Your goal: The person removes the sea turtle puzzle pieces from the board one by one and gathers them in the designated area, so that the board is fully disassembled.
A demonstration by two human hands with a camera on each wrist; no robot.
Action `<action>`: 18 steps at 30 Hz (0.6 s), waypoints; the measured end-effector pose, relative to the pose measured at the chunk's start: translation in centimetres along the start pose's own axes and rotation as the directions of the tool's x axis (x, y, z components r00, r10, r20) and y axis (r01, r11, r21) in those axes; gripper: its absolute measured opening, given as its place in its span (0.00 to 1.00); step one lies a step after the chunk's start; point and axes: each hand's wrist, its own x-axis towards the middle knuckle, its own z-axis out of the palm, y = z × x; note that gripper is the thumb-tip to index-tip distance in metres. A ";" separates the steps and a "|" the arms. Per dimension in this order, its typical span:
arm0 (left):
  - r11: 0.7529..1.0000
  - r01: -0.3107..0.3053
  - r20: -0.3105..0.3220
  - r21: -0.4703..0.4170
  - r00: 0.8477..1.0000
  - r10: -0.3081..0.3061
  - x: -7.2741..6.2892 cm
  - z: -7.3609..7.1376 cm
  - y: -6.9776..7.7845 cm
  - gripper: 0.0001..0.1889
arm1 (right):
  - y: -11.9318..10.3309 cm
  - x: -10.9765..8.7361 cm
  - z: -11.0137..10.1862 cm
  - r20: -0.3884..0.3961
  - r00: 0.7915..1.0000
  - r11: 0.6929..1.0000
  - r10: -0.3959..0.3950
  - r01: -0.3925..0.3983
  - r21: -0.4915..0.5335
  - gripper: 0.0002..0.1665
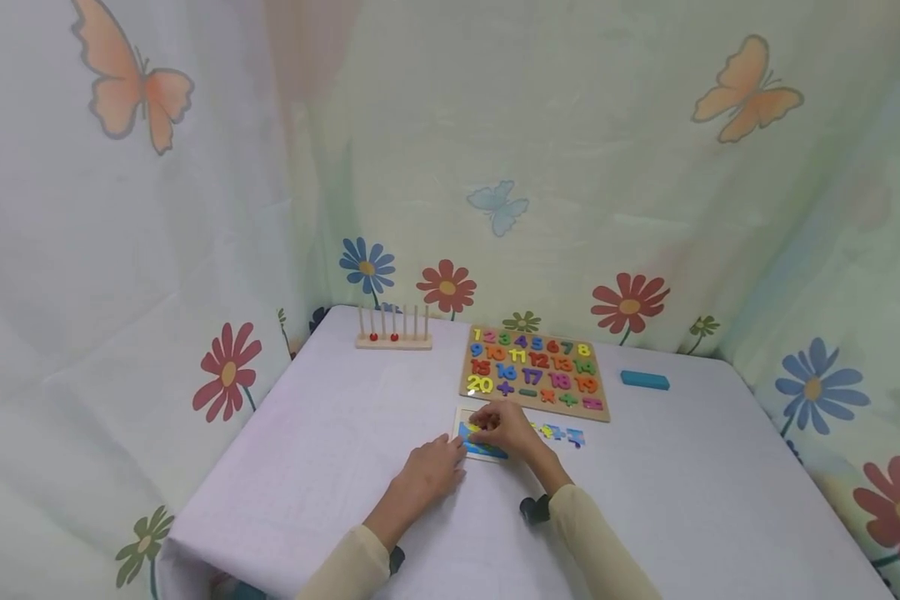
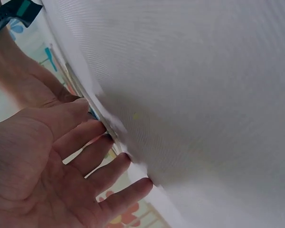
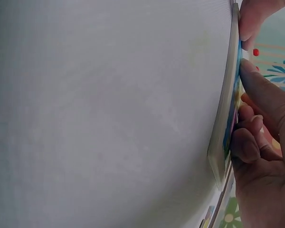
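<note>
A small jigsaw puzzle in a pale wooden frame (image 1: 459, 414), its picture blue and yellow, lies on the table at the centre of the head view. My left hand (image 1: 429, 468) reaches its left edge with straight, slightly spread fingers (image 2: 126, 194). Over the picture bends my right hand (image 1: 512, 429), covering part of it. In the right wrist view, the index finger (image 3: 261, 85) and thumb (image 3: 247, 145) touch the puzzle's face (image 3: 239, 52), well apart, other fingers curled between them. No piece shows between them. Loose jigsaw pieces (image 1: 576, 437) lie right of the frame.
Behind the puzzle lies a wooden number board (image 1: 528, 408) with coloured numerals and signs. A peg abacus (image 1: 393, 343) with red beads stands at the back left. Near the back right is a teal block (image 1: 645, 381). White cloth (image 1: 330, 467) covers the table; printed curtains surround it.
</note>
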 end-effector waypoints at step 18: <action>0.999 -0.007 -0.013 -0.039 1.000 0.007 -0.4 0.2 -0.1 0.26 | -0.2 0.4 0.0 0.017 0.998 0.998 0.065 -0.066 0.010 0.11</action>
